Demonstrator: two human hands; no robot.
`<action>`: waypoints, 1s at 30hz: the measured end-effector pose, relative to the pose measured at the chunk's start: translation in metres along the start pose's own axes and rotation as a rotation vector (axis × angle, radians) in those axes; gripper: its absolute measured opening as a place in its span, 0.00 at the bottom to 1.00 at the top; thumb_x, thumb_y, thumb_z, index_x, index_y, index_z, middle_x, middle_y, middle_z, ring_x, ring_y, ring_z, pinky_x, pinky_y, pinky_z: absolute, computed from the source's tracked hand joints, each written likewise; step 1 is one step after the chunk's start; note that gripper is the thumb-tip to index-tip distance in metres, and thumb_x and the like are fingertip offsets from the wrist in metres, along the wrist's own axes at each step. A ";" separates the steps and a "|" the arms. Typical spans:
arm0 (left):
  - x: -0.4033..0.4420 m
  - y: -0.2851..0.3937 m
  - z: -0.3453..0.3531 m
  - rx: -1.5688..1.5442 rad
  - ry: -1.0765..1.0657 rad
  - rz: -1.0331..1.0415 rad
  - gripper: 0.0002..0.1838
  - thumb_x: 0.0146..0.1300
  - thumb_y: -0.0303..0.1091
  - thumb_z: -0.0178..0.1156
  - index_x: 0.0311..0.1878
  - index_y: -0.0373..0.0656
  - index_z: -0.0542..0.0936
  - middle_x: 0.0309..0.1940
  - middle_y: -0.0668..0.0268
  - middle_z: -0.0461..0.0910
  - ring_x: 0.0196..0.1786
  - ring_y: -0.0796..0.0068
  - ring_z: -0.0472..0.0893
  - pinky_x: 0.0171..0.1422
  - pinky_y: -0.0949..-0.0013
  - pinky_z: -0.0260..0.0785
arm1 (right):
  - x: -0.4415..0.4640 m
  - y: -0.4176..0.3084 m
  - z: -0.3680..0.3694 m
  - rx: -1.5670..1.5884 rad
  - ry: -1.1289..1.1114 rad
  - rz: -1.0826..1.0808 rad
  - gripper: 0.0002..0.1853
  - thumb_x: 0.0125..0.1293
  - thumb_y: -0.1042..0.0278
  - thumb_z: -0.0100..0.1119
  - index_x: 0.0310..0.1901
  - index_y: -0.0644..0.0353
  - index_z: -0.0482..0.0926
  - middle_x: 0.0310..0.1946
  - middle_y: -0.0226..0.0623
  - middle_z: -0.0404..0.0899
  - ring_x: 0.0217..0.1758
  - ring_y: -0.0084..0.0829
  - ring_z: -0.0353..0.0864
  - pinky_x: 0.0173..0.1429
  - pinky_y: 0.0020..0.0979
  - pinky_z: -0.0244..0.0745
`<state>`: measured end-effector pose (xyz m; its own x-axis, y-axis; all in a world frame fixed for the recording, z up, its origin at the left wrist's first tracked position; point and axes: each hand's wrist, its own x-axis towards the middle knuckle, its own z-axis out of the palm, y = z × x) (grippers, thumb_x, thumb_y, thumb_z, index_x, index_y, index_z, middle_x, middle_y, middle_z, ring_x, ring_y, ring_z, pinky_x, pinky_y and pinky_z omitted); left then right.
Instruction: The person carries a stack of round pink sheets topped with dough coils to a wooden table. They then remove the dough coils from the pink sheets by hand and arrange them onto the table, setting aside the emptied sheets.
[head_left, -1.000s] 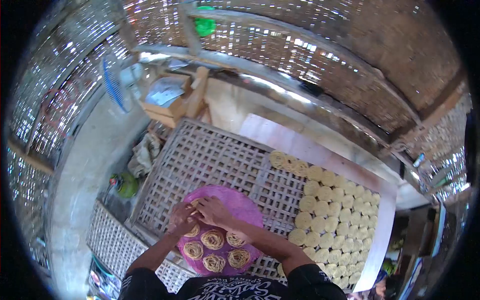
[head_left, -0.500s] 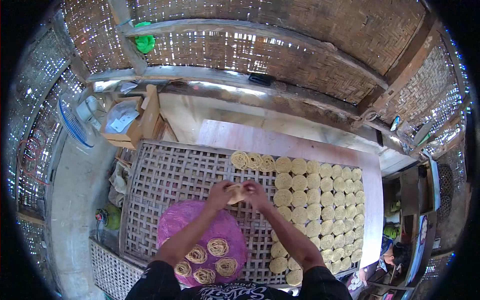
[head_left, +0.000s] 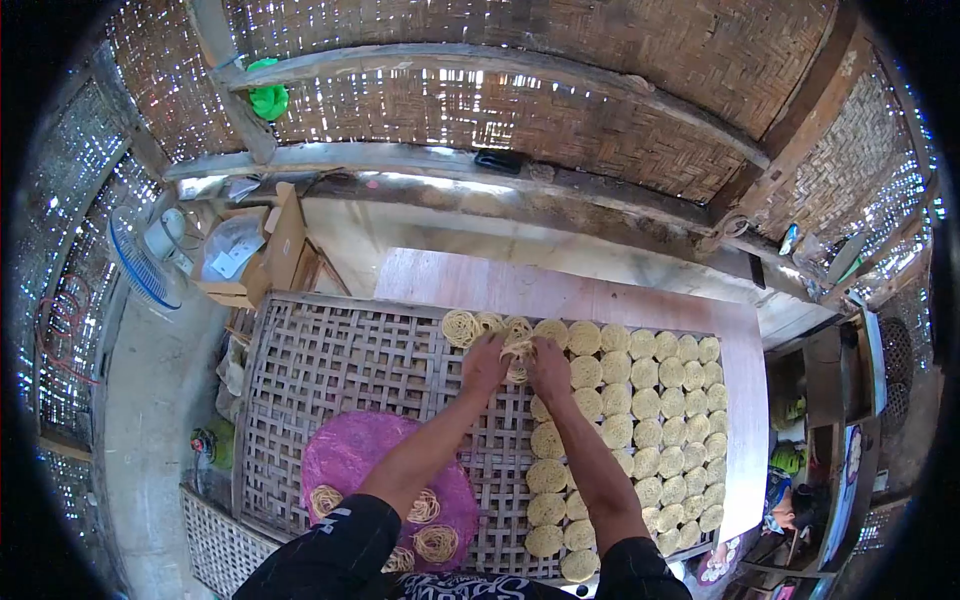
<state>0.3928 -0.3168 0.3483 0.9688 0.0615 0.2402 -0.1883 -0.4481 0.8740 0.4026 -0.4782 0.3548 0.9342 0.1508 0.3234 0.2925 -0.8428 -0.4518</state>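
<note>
Between my two hands is a loose, round noodle nest (head_left: 518, 352), held low over the woven bamboo rack (head_left: 340, 360). My left hand (head_left: 484, 366) grips its left edge, and the fingers of my right hand (head_left: 549, 370) are on its right edge. Just beyond the fingers, a row of loose noodle nests (head_left: 461, 327) lies along the rack's far side. Rows of flatter, denser noodle discs (head_left: 646, 403) cover the rack's right part. Several more nests (head_left: 436, 542) rest on a round pink board (head_left: 360, 440), partly hidden by my left arm.
Behind the rack lies a pale wooden board (head_left: 450, 270). A cardboard box (head_left: 285, 245) and a blue fan (head_left: 140, 260) stand at the back left. At the lower right is another person (head_left: 785, 508) near a shelf. A green gas cylinder (head_left: 215, 443) stands left of the rack.
Both hands have moved away from me and slightly right with the noodle nest, toward the rack's far row. The nest now looks more spread. The camera view has shifted a little.
</note>
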 end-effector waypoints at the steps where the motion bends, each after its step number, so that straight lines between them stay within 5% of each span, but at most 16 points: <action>1: 0.001 -0.002 -0.009 -0.256 0.010 -0.018 0.20 0.62 0.30 0.63 0.59 0.45 0.77 0.53 0.57 0.78 0.55 0.54 0.78 0.59 0.56 0.72 | -0.005 -0.002 -0.001 -0.054 0.055 -0.016 0.21 0.61 0.65 0.65 0.55 0.58 0.75 0.46 0.47 0.78 0.49 0.51 0.79 0.49 0.45 0.77; 3: -0.024 0.025 -0.054 0.247 -0.004 0.083 0.19 0.63 0.30 0.63 0.58 0.44 0.78 0.53 0.57 0.78 0.55 0.56 0.79 0.59 0.56 0.73 | -0.021 -0.024 -0.017 -0.057 0.108 -0.012 0.23 0.62 0.63 0.65 0.58 0.57 0.74 0.48 0.47 0.76 0.51 0.53 0.78 0.49 0.46 0.76; 7: -0.100 0.020 -0.148 0.263 -0.038 0.139 0.14 0.60 0.28 0.64 0.50 0.43 0.82 0.50 0.56 0.79 0.51 0.51 0.79 0.54 0.55 0.73 | -0.091 -0.089 -0.040 0.123 -0.113 -0.146 0.20 0.60 0.63 0.65 0.53 0.57 0.78 0.43 0.44 0.78 0.48 0.49 0.79 0.49 0.45 0.76; 9: -0.155 0.023 -0.194 0.284 -0.122 0.244 0.12 0.56 0.28 0.66 0.45 0.42 0.82 0.47 0.58 0.79 0.50 0.53 0.79 0.52 0.55 0.74 | -0.129 -0.142 -0.056 -0.078 -0.735 -0.167 0.17 0.59 0.62 0.66 0.50 0.56 0.80 0.42 0.43 0.79 0.46 0.46 0.80 0.49 0.44 0.76; 11: -0.211 0.020 -0.220 0.323 -0.269 0.116 0.11 0.57 0.28 0.68 0.44 0.44 0.84 0.45 0.60 0.81 0.48 0.56 0.80 0.52 0.57 0.74 | -0.187 -0.152 -0.036 0.284 -0.607 -0.537 0.19 0.58 0.58 0.67 0.49 0.56 0.81 0.44 0.42 0.79 0.48 0.42 0.80 0.48 0.43 0.77; 20: -0.287 -0.002 -0.229 0.418 -0.420 0.228 0.15 0.58 0.36 0.67 0.48 0.45 0.82 0.48 0.59 0.78 0.53 0.53 0.77 0.57 0.53 0.70 | -0.240 -0.219 -0.005 -0.249 -0.695 -0.718 0.18 0.63 0.58 0.59 0.52 0.58 0.79 0.50 0.39 0.78 0.57 0.45 0.74 0.57 0.50 0.70; 23: -0.283 0.003 -0.227 0.496 -0.453 0.265 0.16 0.58 0.37 0.67 0.50 0.44 0.82 0.51 0.59 0.76 0.56 0.52 0.75 0.61 0.51 0.67 | -0.233 -0.212 -0.003 -0.133 -0.554 -0.747 0.17 0.60 0.59 0.62 0.47 0.60 0.81 0.47 0.40 0.80 0.54 0.45 0.78 0.53 0.46 0.74; 29: -0.247 0.006 -0.211 0.210 -0.325 0.208 0.15 0.58 0.37 0.68 0.46 0.42 0.83 0.43 0.60 0.81 0.47 0.60 0.80 0.56 0.59 0.72 | -0.164 -0.195 -0.038 0.588 -1.059 0.308 0.12 0.61 0.60 0.63 0.36 0.62 0.83 0.32 0.34 0.81 0.36 0.29 0.80 0.39 0.33 0.74; 30: -0.236 0.013 -0.206 0.127 -0.368 -0.001 0.14 0.59 0.37 0.68 0.45 0.41 0.82 0.41 0.61 0.81 0.44 0.64 0.80 0.53 0.60 0.72 | -0.160 -0.178 -0.032 0.697 -1.010 0.331 0.13 0.62 0.60 0.62 0.38 0.62 0.82 0.33 0.33 0.81 0.36 0.27 0.79 0.39 0.32 0.74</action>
<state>0.1288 -0.1538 0.3900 0.9665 -0.2516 0.0512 -0.1877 -0.5561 0.8096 0.1945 -0.3690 0.4100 0.6324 0.5698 -0.5247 -0.2260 -0.5122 -0.8286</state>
